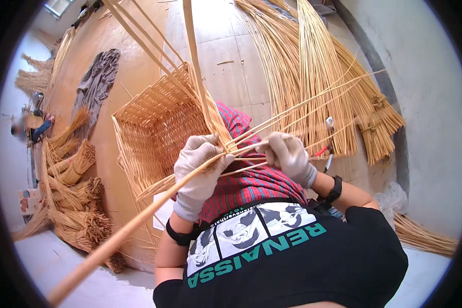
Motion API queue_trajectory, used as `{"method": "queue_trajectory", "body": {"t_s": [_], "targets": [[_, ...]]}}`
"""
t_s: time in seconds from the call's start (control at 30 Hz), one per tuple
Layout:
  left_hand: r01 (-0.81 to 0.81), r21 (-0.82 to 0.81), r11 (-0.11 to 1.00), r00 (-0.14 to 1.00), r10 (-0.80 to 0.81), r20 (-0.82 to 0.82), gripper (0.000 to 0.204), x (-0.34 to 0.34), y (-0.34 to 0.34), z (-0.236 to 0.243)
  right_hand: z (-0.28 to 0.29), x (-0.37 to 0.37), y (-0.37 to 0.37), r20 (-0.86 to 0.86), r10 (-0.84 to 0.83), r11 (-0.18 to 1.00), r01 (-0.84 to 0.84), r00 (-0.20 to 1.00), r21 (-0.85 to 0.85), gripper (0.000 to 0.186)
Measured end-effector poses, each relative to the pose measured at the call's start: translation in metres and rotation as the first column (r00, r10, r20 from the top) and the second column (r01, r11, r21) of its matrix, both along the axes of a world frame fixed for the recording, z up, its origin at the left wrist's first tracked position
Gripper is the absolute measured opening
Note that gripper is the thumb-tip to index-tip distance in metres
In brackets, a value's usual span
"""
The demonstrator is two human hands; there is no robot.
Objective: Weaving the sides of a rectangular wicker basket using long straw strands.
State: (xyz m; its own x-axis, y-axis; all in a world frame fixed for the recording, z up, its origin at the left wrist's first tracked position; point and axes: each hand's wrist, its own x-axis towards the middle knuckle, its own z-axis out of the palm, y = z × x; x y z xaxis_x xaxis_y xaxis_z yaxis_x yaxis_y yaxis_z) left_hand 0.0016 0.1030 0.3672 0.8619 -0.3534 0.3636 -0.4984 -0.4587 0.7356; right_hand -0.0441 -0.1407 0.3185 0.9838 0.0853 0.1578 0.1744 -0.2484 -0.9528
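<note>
A square wicker basket (131, 149) lies tilted in front of me, its opening toward me. My left hand (196, 167), in a pale work glove, is closed at the basket's near right corner, pinching the rim where several willow rods cross. One thick rod (115, 233) runs from that corner toward the lower left, close to the camera. My right hand (291, 158), also gloved, is closed on a thin willow rod (251, 147) just right of the corner. More loose rod ends (318, 105) fan out to the right, and long stakes (192, 43) rise from the far side.
Long bundles of willow rods (313, 66) lie on the floor at the far right by the wall. Shorter tied bundles (79, 215) are piled at the left, near a grey cloth (97, 77). A red checked cloth (246, 187) covers my lap.
</note>
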Motion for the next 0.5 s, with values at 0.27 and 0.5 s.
{"method": "queue_trajectory", "body": {"t_s": [0.27, 0.5], "targets": [[0.016, 0.056, 0.998, 0.995, -0.011, -0.099, 0.023, -0.007, 0.002, 0.001, 0.061, 0.1, 0.018, 0.201, 0.48, 0.783, -0.314, 0.854, -0.536, 0.038], [0.027, 0.04, 0.999, 0.994, -0.022, -0.107, 0.03, 0.002, 0.011, -0.005, 0.085, 0.146, 0.04, -0.497, 0.453, 0.727, -0.629, 0.741, -0.275, 0.043]]}}
